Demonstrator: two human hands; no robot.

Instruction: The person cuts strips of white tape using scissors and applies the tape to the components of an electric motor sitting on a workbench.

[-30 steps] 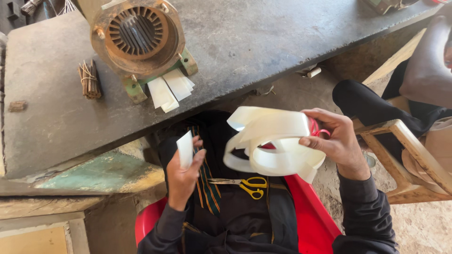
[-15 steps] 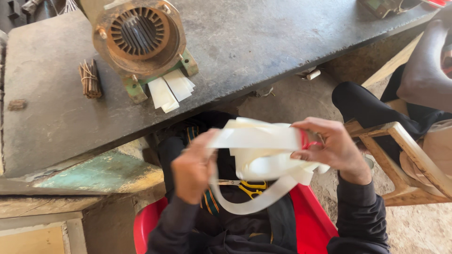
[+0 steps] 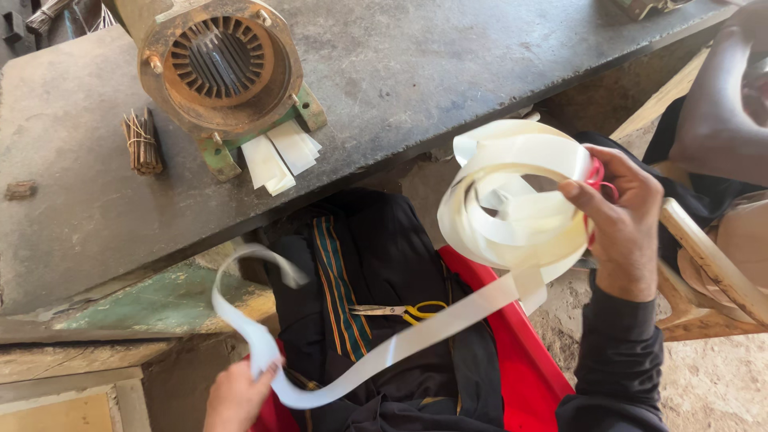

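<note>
My right hand [image 3: 620,220] grips a loose coil of wide white paper strip [image 3: 512,200] held up at the right. From the coil a long tail of the white strip [image 3: 384,352] runs down and left to my left hand [image 3: 238,394], which pinches it near the bottom edge; the free end curls up past that hand. Something red shows between the right fingers. Yellow-handled scissors [image 3: 400,310] lie on the dark cloth over my lap, under the stretched strip.
A grey worktable [image 3: 416,72] carries a rusty motor stator [image 3: 216,68] on a green base, cut white paper pieces [image 3: 280,156] and a small bundle of sticks [image 3: 142,142]. A red seat [image 3: 520,352] is below me. Another person's dark-clad leg [image 3: 720,104] and wooden chair [image 3: 704,256] are at right.
My left hand has pulled down and left, drawing a long length of strip out of the coil. My right hand has stayed up with the coil.
</note>
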